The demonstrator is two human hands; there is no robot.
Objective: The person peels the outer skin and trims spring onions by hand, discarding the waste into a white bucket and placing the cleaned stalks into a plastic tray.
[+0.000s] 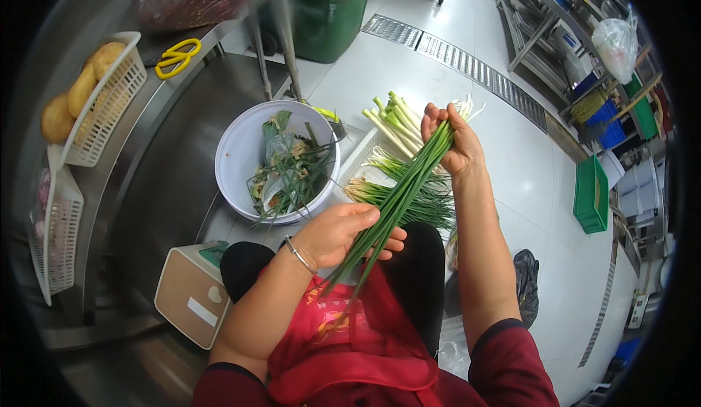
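A bunch of long green scallions [408, 188] stretches slantwise across my lap, its white root ends at the upper right. My right hand [453, 138] grips it close to the roots. Lower down, my left hand [353, 232] is closed around the green leaves, with the tips hanging past it. Beneath the bunch stands a white plastic basket [358, 155] with thick leek-like stalks [397, 125] and more thin scallions [378, 190] in it. Left of the basket is a white bucket [233, 163] of leaf trimmings [293, 174] and plastic scraps.
Yellow-handled scissors [178, 58] lie on the steel counter edge, beside a basket of potatoes [107, 128]. A beige bin [191, 295] stands near my left knee. Behind the bucket rises a green wheeled bin [323, 13]. A green crate [591, 196] sits on the floor at right.
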